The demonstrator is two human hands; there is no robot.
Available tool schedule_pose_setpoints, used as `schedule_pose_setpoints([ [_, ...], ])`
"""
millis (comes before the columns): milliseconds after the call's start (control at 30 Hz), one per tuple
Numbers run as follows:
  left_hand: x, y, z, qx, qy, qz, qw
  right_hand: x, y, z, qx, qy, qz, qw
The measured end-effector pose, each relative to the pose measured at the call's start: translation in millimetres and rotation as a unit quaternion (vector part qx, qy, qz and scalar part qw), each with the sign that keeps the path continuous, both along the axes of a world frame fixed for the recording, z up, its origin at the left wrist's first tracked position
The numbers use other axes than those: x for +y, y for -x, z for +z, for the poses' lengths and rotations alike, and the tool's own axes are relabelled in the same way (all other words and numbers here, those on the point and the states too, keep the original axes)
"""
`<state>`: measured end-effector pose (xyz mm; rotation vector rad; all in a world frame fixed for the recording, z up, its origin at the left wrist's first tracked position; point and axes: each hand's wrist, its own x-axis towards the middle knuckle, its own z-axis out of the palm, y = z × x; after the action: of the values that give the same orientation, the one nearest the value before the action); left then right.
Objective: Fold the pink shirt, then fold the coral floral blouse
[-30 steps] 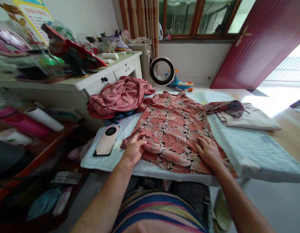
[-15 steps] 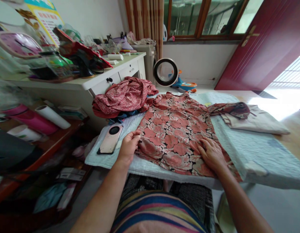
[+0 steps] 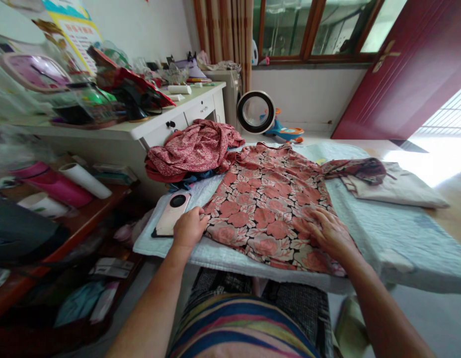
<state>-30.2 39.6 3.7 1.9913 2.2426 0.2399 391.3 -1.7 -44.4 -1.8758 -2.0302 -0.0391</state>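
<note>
A floral shirt [image 3: 266, 214] in coral, grey and black lies spread on the pale blue padded cloth [image 3: 372, 233] that covers the table. One sleeve [image 3: 355, 169] stretches out to the right over a folded beige cloth [image 3: 398, 186]. My left hand [image 3: 189, 227] pinches the shirt's left edge near the lower corner, beside a phone [image 3: 171, 214]. Flat on the lower right part of the shirt rests my right hand [image 3: 332, 232], its fingers stretched out and a little apart. The fingertips of my left hand are partly hidden by the fabric.
A heap of red patterned clothes [image 3: 196, 149] sits at the table's back left. Behind it stands a cluttered white desk [image 3: 141, 127]. A washing machine with its round door [image 3: 256, 112] swung out and a blue toy car [image 3: 284, 132] are beyond the table.
My left hand has moved left, drawing the shirt's left edge outward. My right hand has shifted slightly right on the fabric, and the shirt's lower right corner no longer trails out below it.
</note>
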Motion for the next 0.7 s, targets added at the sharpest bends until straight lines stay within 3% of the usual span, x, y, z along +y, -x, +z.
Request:
schedule_pose_setpoints([
  [100, -0.4, 4.5, 0.8, 0.019, 0.009, 0.006, 1.0, -1.4, 1.7, -2.9, -0.009, -0.007, -0.004, 1.0],
  [333, -2.2, 11.3, -2.6, 0.119, -0.075, -0.005, 0.99, -6.8, 2.1, -18.9, -0.046, -0.032, -0.012, 0.998],
  [500, 1.9, 10.8, -9.2, 0.07, -0.026, -0.01, 0.997, -8.2, 3.0, -23.1, -0.051, -0.035, -0.015, 0.998],
  [700, 5.7, 12.1, -8.3, 0.047, -0.018, 0.009, 0.999, -10.0, 4.0, -24.8, -0.038, -0.037, -0.018, 0.998],
])
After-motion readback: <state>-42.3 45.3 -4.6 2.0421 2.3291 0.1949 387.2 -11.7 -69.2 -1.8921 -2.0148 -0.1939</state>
